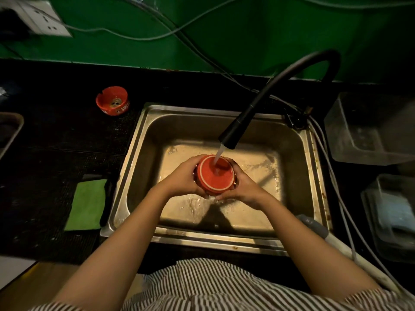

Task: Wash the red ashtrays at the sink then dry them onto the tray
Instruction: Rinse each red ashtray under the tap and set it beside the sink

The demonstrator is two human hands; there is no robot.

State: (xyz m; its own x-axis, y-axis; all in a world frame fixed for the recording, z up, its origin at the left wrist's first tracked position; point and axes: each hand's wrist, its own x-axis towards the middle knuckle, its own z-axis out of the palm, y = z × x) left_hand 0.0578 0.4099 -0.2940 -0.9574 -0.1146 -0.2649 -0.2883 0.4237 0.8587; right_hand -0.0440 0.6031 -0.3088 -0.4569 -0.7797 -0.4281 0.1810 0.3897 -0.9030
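While water runs: the red ashtray (215,173) is held upside down over the middle of the sink (143,140), so the stream from the black faucet (231,135) lands on its flat base and drains off instead of pooling in the bowl.
Left hand (183,179): curled round the ashtray's left side, fingers wrapped over the far rim, thumb near the underside.
Right hand (243,187): curled round the right side in the same way; the ashtray sits squarely between the two palms, which likely lets it be turned under the flow.
Second ashtray (113,100): upright on the bench beyond the sink's far left corner, well apart from both hands; I judge it is waiting its turn, though whether it is already washed cannot be told.
Green cloth (86,204): flat on the bench just beside the sink's left rim, handy for drying.
Tray (13,131): at the bench's left edge, only partly visible, probably where dried pieces go.
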